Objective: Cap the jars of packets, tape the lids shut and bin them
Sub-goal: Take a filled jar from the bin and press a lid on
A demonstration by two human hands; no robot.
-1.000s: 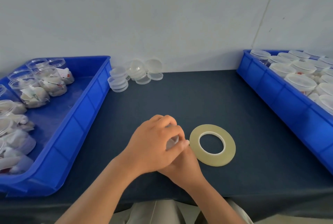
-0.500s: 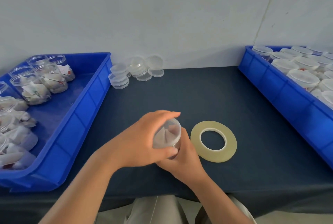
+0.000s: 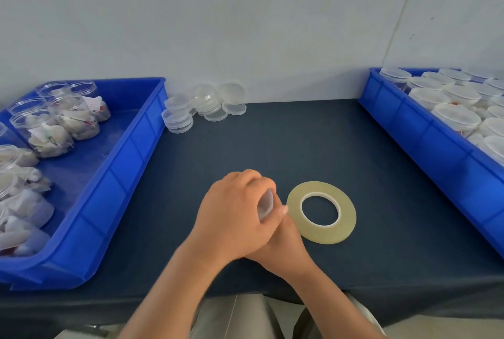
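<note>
Head view: left hand is curled down over the jar, thumb pinching the lid edge, so only a sliver of clear plastic shows. Half a second ago the jar was tipped up with its lid face showing; now it is covered again. Looks like the lid is being twisted or pressed home, so capping is nearly done and taping not started. Right hand sits under the left against the jar; its fingers are hidden, so I cannot tell its grip.

Tape roll lies flat at 3 o'clock, just beside the hands, untouched. Spare lids are at 12 o'clock by the wall. Left bin of open jars is at 9 o'clock, right bin of capped jars at 2 o'clock. The table between them leaves room; its front edge is near the wrists.
</note>
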